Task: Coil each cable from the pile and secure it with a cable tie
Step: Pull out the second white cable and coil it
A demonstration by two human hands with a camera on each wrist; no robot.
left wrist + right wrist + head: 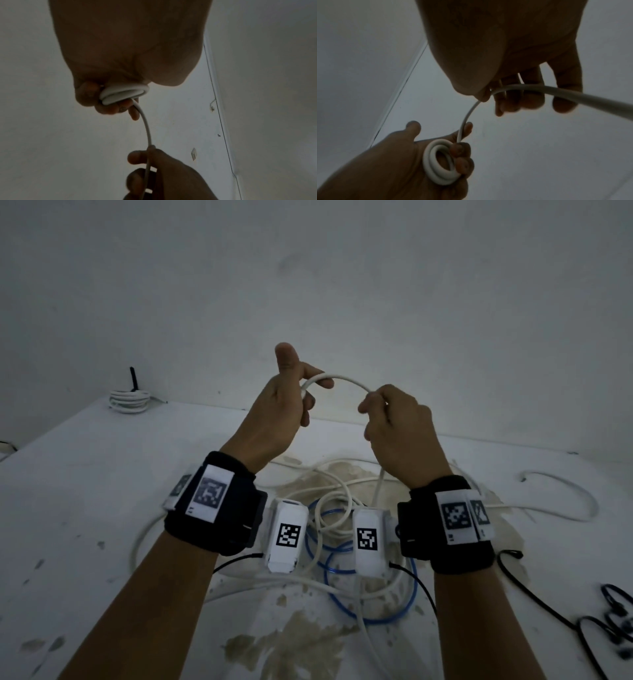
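Head view, both hands [337, 412] gripping smooth round white cable [342, 379], arched.

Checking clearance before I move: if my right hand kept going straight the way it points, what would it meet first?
Probably the left hand holding the small coil; the white cable arcs between them. Depth is uncertain.

A bare, dim room set up as a makeshift work spot: a plain pale wall [342, 285] fills the upper frame, and below it a white counter [85, 491] shows chipped, stained paint. Loose white and blue cables [346, 529] lie heaped at centre; one tied coil [129, 400] sits upper left.
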